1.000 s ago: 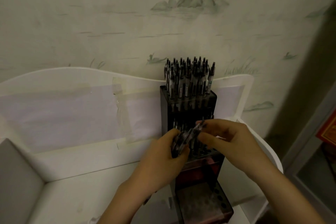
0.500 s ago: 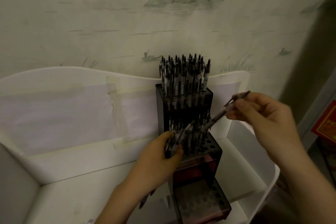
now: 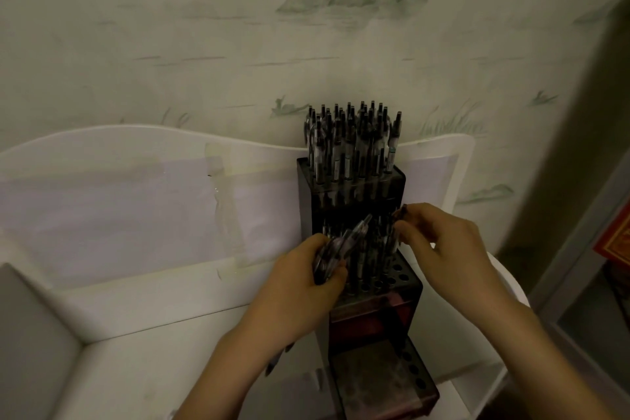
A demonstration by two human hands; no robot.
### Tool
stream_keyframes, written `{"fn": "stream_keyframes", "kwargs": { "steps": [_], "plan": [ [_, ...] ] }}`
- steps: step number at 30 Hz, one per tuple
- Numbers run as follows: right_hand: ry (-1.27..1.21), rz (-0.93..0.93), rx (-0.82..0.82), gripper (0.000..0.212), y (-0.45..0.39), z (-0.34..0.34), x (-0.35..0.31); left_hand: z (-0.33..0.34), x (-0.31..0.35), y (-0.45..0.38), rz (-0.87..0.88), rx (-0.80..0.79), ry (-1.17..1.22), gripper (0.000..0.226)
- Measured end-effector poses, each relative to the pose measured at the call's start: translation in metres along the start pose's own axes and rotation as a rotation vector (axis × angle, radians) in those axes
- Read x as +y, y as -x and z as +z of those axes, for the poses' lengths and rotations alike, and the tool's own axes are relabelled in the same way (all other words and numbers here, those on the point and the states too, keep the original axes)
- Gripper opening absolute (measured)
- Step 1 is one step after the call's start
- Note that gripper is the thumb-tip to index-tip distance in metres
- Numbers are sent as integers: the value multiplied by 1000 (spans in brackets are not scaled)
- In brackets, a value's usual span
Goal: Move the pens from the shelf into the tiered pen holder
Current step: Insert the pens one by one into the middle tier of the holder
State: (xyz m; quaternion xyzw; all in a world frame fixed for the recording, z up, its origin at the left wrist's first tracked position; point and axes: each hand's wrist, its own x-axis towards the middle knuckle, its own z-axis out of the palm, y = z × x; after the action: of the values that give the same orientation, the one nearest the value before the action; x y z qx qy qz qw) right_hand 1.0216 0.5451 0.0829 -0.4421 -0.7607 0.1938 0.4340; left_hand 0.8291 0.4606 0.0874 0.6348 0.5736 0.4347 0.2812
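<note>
A dark tiered pen holder (image 3: 414,286) stands on the white shelf (image 3: 143,361) against the wall. Its top tier is packed with several pens (image 3: 351,143); the middle tier holds several more and shows open holes on its right. My left hand (image 3: 303,286) grips a bundle of pens (image 3: 335,249) just left of the middle tier, their ends angled up to the right. My right hand (image 3: 443,245) pinches a single pen (image 3: 392,235) by its upper end, upright over the middle tier, its lower part among the standing pens.
The lowest tier (image 3: 385,382) at the front has a row of open holes on its right side. A curved white back panel (image 3: 136,181) with taped paper rises behind the shelf. A red box (image 3: 617,239) sits at the far right.
My right hand pulled one pen from the bundle out to the right, then brought it back down upright over the middle tier. My left hand stayed by the holder with the bundle.
</note>
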Motion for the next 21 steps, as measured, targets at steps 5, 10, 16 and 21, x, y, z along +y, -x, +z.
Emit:
{"fn": "stream_keyframes", "kwargs": {
  "steps": [5, 10, 16, 21],
  "plan": [
    [-35, 34, 51, 12, -3, 5, 4, -1, -1, 0, 2, 4, 2, 17],
    [-48, 54, 84, 13, -3, 9, 10, 0, -1, -1, -3, -11, -5, 18],
    [-81, 43, 157, 13, 0, 14, 13, 0, -1, 0, 10, -14, -12, 18],
    [-76, 24, 178, 14, 2, 14, 14, 0, -2, 0, 3, -13, -12, 16]
  ]
}}
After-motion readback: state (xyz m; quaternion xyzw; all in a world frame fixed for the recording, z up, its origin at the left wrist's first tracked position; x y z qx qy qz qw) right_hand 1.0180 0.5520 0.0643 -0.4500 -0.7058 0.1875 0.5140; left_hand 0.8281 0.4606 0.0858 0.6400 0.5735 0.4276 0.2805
